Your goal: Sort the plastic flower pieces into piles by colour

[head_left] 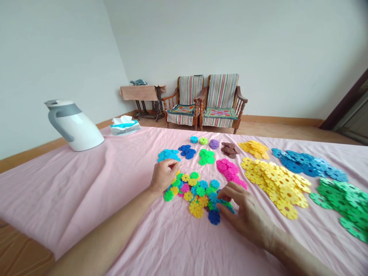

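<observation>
- Sweeping across the lower frame, there's the pink-draped counter!
- Upper middle, two wooden chairs in striped covers.
- Over on the left, a white-and-grey jug.
- Right of centre, a sprawling pile of yellow discs.
- Lower centre, here's the mixed heap of notched discs: blue, green, yellow, pink, right between the hands.
- Right hand, lower right of centre: grip spread, thumb and forefinger apart at the heap's blue pieces.
- Left hand, centre: grip nearly closed by the light-blue pile; whether it pinches anything, I can't tell.
- Bottom of the heap, one dark-blue disc.
</observation>
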`<state>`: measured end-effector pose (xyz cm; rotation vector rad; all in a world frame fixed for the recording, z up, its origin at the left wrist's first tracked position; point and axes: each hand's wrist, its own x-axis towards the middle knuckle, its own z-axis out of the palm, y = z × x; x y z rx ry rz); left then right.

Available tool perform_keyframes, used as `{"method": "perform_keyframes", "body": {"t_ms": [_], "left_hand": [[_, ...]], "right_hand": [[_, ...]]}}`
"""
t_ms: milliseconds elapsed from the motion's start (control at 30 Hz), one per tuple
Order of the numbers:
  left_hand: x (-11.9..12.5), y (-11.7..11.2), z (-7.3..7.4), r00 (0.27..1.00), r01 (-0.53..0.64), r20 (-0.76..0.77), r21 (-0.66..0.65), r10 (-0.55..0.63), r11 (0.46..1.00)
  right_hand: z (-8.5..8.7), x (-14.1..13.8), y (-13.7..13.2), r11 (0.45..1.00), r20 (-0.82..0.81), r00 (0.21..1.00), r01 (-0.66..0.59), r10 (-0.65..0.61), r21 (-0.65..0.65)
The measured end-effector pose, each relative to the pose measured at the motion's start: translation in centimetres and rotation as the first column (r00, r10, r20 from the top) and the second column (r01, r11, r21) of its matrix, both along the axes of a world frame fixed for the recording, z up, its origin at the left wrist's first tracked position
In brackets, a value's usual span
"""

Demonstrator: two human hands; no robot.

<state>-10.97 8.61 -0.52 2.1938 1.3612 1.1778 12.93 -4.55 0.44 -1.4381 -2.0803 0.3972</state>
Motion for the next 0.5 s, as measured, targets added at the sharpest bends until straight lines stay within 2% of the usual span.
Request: {"method": "perform_keyframes", "body": {"t_ms": [100,200,500], "left_hand": [[-0.1,0.1,-0.1,1.0,-0.005,0.002,0.004,0.005,1.0],[-0.2,0.2,-0.1,1.0,-0.013,0.012,0.011,0.013,1.0],[-0.3,0.3,0.0,1.0,-0.018,0.018,-0.001,0.019,1.0]], "right_hand": [[0.8,-0.6,-0.6,0.993,0.041,0.992,-0.115,0.116,-0.026],[1.3,-1.0,-1.0,0.985,0.09,0.981,-0.167,0.171,-0.051],[1.3,-1.1,-1.0,0.984,0.085,0.984,-0.151,0.159,-0.092]]}}
